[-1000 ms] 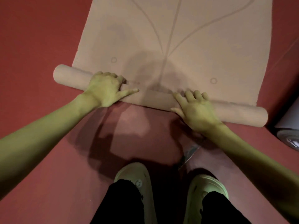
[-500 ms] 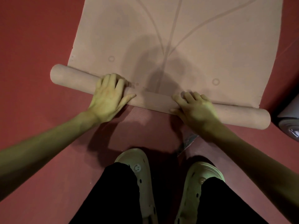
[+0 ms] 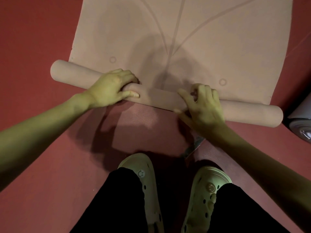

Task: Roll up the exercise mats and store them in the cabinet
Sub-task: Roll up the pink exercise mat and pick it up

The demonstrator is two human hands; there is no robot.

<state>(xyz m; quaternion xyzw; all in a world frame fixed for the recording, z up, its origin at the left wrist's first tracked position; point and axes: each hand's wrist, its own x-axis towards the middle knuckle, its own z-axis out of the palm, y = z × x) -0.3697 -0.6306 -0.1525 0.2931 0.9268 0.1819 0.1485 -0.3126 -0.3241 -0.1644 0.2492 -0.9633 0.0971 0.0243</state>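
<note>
- Nearest the camera, at the bottom edge of the view, two legs in black trousers [image 3: 117,204] end in a pair of pale rubber clogs [image 3: 144,182] with small smiley badges, standing on a dark red floor [image 3: 42,190].
- Just past the toes, a small pale scrap [image 3: 193,147] lies on the floor; what it is cannot be told.
- Two bare forearms reach forward from the lower left and lower right corners of the view toward the middle.
- The left hand [image 3: 109,88] lies over the top of the rolled part of a pinkish-tan foam exercise mat [image 3: 158,96]. Its fingers curl over the far side of the roll and its thumb presses the near side, so it grips the roll.
- The right hand [image 3: 203,106] is on the same roll, to the right of centre. Its fingers are bent over the roll's top and its thumb sits at the near lower side, holding it.
- The roll lies across the floor, its left end further from the camera than its right end, and it sticks out past both side edges of the flat mat.
- Beyond the roll, the unrolled rest of the mat lies flat on the floor and runs to the top edge of the view. It bears faint curved lines and two small ring marks.
- At the right edge of the view, near the roll's right end, part of a pale grey rounded object [image 3: 301,121] rests on the floor.
</note>
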